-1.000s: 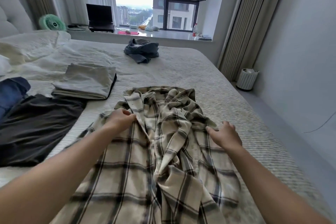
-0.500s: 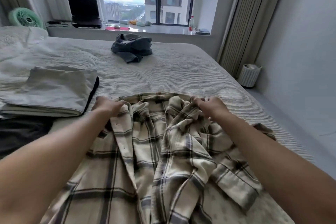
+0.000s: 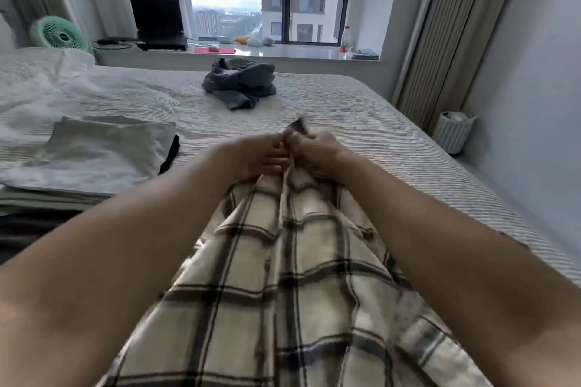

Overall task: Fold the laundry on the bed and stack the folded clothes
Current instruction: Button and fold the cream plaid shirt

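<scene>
Both hands, left hand [image 3: 261, 155] and right hand [image 3: 317, 154], pinch the plaid shirt [image 3: 283, 276] together, apparently at its collar, beyond the folded stack [image 3: 103, 154], likely to align its halves.

A single view is given from the person's head. The bed [image 3: 361, 110] is looked down on closely, toward the window [image 3: 314, 0].

Green fan [image 3: 58, 35], laptop [image 3: 158, 22] on windowsill [image 3: 298, 53] (red-capped bottle [image 3: 345, 39] there too); ribbed bin [image 3: 452, 132] on floor
</scene>
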